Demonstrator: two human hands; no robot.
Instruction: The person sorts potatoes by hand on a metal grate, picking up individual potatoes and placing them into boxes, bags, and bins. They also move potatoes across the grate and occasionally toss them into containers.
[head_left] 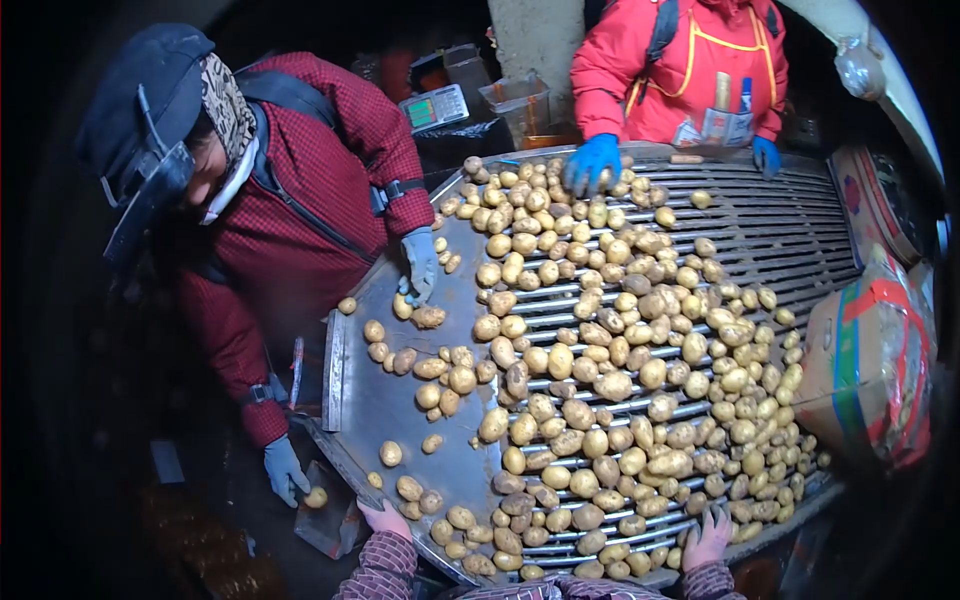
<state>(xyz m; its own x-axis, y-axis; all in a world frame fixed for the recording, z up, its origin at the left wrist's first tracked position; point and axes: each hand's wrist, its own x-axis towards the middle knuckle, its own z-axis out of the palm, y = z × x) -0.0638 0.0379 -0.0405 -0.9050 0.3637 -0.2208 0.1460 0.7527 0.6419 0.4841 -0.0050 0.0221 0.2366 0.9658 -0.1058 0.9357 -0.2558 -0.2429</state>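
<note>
At the bottom edge, my left hand [387,520] in a pink glove rests by the rim of the metal tray [400,440], near a few potatoes [409,488]; its fingers are partly hidden. My right hand [707,538], also pink-gloved, lies with fingers spread at the near edge of the roller grate [790,220], touching or next to potatoes [670,463]. Potatoes of many sizes cover the middle of the grate, and some lie scattered on the flat metal part at the left.
A co-worker in a dark red checked jacket [320,190] leans in from the left, one grey glove at potatoes. Across the grate, a co-worker in a red coat [640,80] has a blue glove on potatoes. A taped cardboard box [835,355] stands right; a scale [436,109] is behind.
</note>
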